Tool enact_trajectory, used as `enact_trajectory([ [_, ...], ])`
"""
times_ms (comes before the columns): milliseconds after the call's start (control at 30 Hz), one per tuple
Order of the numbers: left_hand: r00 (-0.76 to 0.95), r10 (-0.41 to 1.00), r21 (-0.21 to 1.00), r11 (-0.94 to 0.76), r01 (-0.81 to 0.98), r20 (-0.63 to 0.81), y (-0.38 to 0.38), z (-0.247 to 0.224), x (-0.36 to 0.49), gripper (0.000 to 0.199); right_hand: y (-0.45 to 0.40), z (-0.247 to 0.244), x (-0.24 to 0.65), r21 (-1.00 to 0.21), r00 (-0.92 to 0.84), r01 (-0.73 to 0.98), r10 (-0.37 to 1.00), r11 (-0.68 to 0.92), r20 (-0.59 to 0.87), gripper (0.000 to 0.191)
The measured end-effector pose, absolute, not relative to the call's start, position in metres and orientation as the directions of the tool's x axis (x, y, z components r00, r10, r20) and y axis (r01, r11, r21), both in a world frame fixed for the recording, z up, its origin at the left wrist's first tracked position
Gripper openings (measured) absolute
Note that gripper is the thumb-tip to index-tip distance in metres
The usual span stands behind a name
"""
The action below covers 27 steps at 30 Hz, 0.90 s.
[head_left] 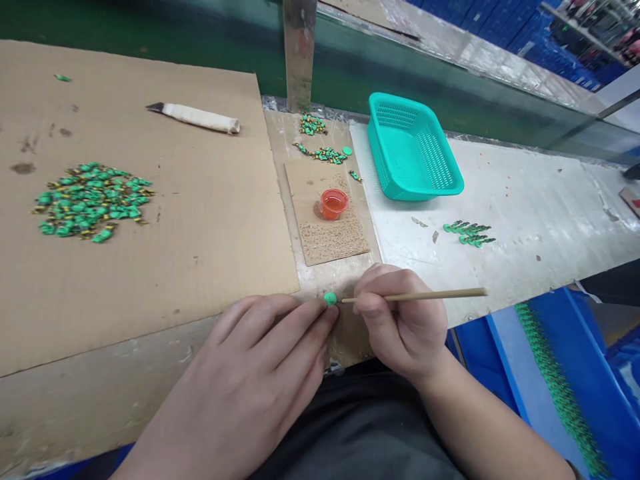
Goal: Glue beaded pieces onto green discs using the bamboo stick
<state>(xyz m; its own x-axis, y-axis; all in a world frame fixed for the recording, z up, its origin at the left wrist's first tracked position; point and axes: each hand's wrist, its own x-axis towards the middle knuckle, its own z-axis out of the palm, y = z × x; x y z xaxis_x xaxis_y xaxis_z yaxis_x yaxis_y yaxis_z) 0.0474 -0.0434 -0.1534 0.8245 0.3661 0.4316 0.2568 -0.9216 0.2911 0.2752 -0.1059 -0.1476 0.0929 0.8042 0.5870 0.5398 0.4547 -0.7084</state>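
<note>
My left hand (270,367) is closed at the table's front edge, its fingertips pinching a small round green piece (330,298). My right hand (403,320) grips a thin wooden stick (440,294), its fingers wrapped round it. The stick's narrow tip points left and lies just beside the green piece; whether they touch I cannot tell. Beyond the hands, a small red cup (333,203) with liquid in it stands on a speckled cardboard piece (327,243).
A large cardboard sheet (215,220) carries a pile of green and gold pieces (95,200) and a wrapped pointed tool (197,119). A teal basket (417,150) stands behind on the right, with a small group of green pieces (470,233) nearer. Blue trays (565,333) are below right.
</note>
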Motion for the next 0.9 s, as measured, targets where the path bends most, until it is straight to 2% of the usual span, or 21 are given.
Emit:
enact_trajectory([
  [100,0.824,0.364,0.282,-0.924,0.259,0.435,-0.043,-0.153,0.048,0.034,-0.108,-0.151,0.275,-0.733,0.159,0.508,0.788,0.452,0.595,0.018],
  [267,0.823,0.365,0.275,-0.924,0.264,0.436,-0.043,-0.153,0.048,0.034,-0.107,-0.152,0.275,-0.74,0.149,0.513,0.803,0.435,0.576,0.018],
  [433,0.82,0.377,0.275,-0.92,0.278,0.43,-0.043,-0.153,0.048,0.036,-0.111,-0.144,0.274,-0.788,0.301,0.433,0.753,0.438,0.585,0.011],
  [500,0.823,0.371,0.271,-0.923,0.274,0.43,-0.042,-0.152,0.048,0.037,-0.118,-0.143,0.277,-0.819,0.317,0.4,0.777,0.411,0.544,0.006],
  [533,0.823,0.367,0.27,-0.924,0.27,0.433,-0.042,-0.152,0.048,0.037,-0.121,-0.144,0.279,-0.835,0.301,0.397,0.805,0.381,0.511,0.007],
  [600,0.822,0.356,0.267,-0.929,0.257,0.445,-0.04,-0.151,0.049,0.034,-0.127,-0.146,0.282,-0.83,0.208,0.451,0.865,0.329,0.457,0.02],
  [733,0.817,0.368,0.262,-0.925,0.274,0.444,-0.043,-0.146,0.05,0.029,-0.133,-0.146,0.282,-0.697,-0.007,0.636,0.906,0.331,0.424,0.027],
  [900,0.803,0.454,0.31,-0.884,0.35,0.387,-0.054,-0.143,0.045,0.027,-0.143,-0.144,0.276,-0.664,0.027,0.671,0.883,0.332,0.469,0.027],
])
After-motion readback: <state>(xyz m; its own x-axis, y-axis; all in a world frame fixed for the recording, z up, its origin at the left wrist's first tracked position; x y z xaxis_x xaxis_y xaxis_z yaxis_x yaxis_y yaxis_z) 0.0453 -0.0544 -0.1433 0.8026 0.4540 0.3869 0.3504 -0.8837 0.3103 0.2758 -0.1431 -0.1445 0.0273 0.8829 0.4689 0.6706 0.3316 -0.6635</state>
